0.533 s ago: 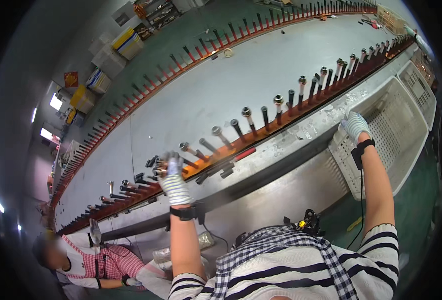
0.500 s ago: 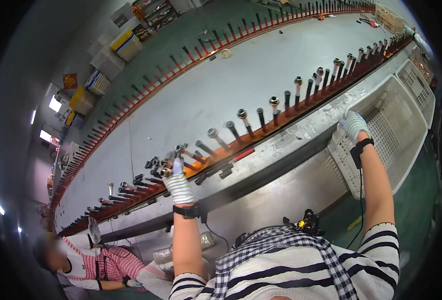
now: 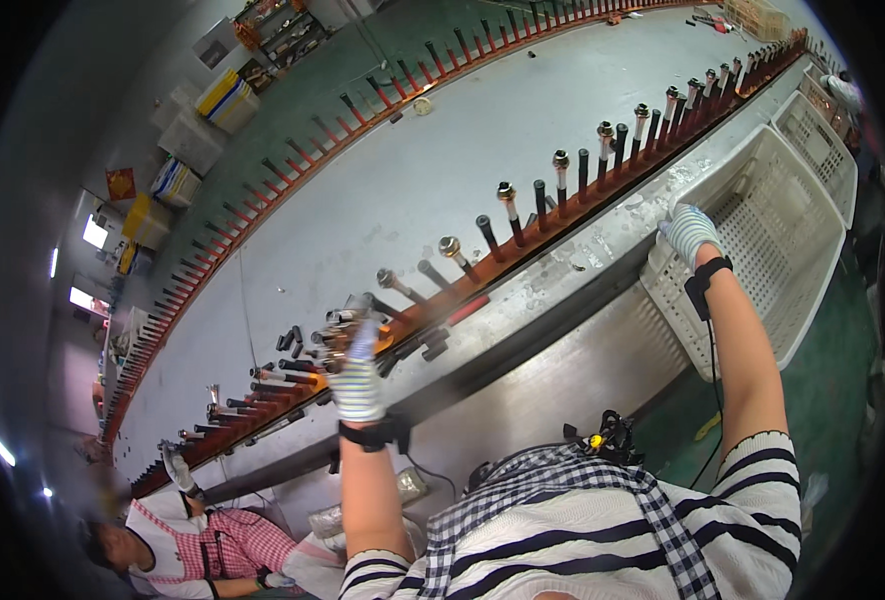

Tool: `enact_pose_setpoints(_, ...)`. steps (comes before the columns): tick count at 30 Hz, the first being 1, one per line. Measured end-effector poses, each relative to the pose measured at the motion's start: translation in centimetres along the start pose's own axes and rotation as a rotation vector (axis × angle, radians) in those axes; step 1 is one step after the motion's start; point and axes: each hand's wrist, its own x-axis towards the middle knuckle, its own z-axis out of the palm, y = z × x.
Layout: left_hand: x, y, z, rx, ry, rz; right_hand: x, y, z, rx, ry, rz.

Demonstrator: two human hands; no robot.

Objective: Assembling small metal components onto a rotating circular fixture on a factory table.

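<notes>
here the left hand [image 3: 356, 372] is clamped on what looks like metal fittings [image 3: 338, 330] beside the peg rail [image 3: 523, 240]; the right hand [image 3: 690, 232], fingers curled, rests on the white crate [image 3: 763, 230] rim past that rail.

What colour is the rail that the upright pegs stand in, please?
Orange-red, the rail shows best in the head view.

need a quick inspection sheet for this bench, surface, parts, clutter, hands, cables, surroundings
surface: long grey table, orange rails of upright pegs along both edges
job's things: metal fittings bunched at the left hand; metal-capped pegs further along
clutter: loose dark sleeves
grippers: left hand gloved, on the fittings; right hand gloved, on the white crate rim
cables: wire from right wrist strap
surroundings: co-worker lower left; boxes on green floor
</notes>
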Motion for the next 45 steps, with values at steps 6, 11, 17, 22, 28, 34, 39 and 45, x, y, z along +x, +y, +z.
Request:
enact_pose_setpoints(6, 1.6, -7.2, 0.1, 0.174, -0.05, -0.007, 0.1, -1.2, -0.5, 0.003, -0.033, -0.003)
enact_pose_setpoints(11, 1.1, -0.1, 2.8, 0.008, 0.066, 0.323, 0.5, 0.1, 0.0, 0.022, -0.02, -0.009)
enact_pose_setpoints(17, -0.3, -2.5, 8.3, 0.174, -0.145, 0.162, 1.2, -0.6, 0.2, -0.018, -0.024, -0.008)
enact_pose_setpoints(22, 4.0, -11.8, 3.3, 0.891, -0.062, 0.594, -0.2, -3.0, 1.6, 0.062, 0.012, -0.015)
enact_pose_setpoints(28, 2.2, -6.6, -0.2, 1.688, -0.164, 0.195, -1.0, -5.6, 3.9, 0.082, 0.123, -0.149)
enact_pose_setpoints(34, 2.9, -2.5, 5.1, 0.948, -0.079, 0.527, -0.7, -6.1, 3.5, 0.026, 0.107, -0.064)
enact_pose_setpoints(39, 2.2, -0.4, 8.9, 0.764, -0.188, 0.598, -1.7, -5.0, 2.4, 0.053, 0.101, -0.004)
enact_pose_setpoints(45, 1.1, 0.5, 10.0, 0.742, -0.212, 0.625, -0.9, -2.7, 0.2, 0.067, 0.105, -0.015)
